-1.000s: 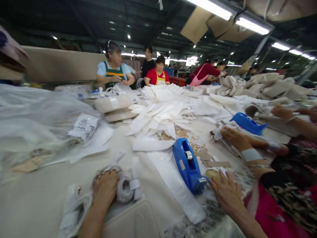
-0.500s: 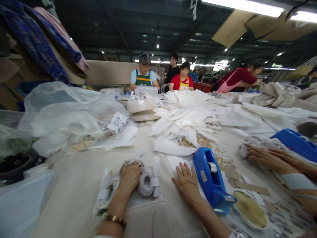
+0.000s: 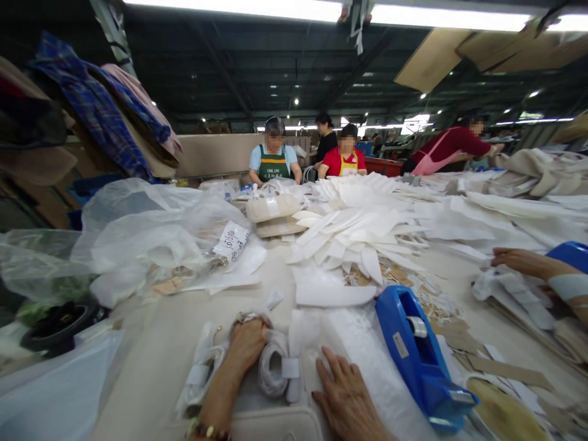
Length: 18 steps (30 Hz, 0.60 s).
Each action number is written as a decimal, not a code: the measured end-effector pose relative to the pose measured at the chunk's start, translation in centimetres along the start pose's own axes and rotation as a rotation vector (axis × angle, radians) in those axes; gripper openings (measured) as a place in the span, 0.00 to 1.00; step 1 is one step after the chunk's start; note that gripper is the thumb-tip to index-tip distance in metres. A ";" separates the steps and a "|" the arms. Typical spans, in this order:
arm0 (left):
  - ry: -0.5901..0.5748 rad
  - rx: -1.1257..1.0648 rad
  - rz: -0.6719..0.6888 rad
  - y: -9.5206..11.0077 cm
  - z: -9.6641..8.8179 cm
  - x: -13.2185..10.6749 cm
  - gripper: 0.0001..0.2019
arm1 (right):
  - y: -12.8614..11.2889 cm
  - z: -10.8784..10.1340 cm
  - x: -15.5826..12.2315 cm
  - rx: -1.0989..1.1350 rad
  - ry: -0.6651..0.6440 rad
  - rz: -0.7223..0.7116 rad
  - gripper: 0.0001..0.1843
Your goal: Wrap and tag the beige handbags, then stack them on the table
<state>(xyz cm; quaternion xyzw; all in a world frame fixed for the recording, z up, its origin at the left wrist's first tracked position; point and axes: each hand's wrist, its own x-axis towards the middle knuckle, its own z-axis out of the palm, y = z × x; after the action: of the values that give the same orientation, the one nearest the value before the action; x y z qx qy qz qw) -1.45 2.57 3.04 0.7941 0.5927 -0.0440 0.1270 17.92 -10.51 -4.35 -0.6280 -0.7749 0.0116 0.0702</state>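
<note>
Pressing the left hand (image 3: 245,343) on the wrapped white strap (image 3: 272,369) near the front of the surface (image 3: 151,367), fingers bent over it, grip hard to tell. Resting the right hand (image 3: 342,392) flat, open, empty on a foam sheet (image 3: 367,358). Could scrape on the cutter of the blue tape dispenser (image 3: 420,361) just beside.

A long beige counter (image 3: 151,361) is carrying a blue tape dispenser (image 3: 420,361), fanned white pieces (image 3: 353,233), clear plastic bags (image 3: 151,239) and scattered paper scraps (image 3: 413,285)
</note>
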 end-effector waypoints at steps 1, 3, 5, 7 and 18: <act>-0.003 -0.003 0.002 -0.2 0.0 0.0 0.10 | -0.5 0.0 -0.1 0.022 -0.027 -0.014 0.24; -0.005 -0.006 -0.002 -0.5 -0.1 0.1 0.11 | -1.2 -0.4 -0.3 0.073 -0.039 -0.022 0.22; -0.006 -0.009 -0.023 -1.0 -0.1 0.3 0.11 | -1.5 -0.9 -0.6 0.117 0.000 -0.019 0.20; 0.004 -0.014 -0.056 -1.5 -0.3 0.4 0.11 | -1.5 -1.2 -1.1 0.140 0.060 -0.048 0.18; 0.187 -0.141 -0.209 -2.6 -3.6 -1.1 0.18 | -5.2 3.0 -0.9 0.271 0.128 -0.325 0.25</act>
<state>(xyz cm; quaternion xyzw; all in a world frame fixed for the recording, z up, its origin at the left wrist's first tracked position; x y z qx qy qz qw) -4.54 3.19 6.38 0.7180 0.6829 0.0587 0.1214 12.65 -12.25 -6.85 -0.4792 -0.8512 0.0643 0.2040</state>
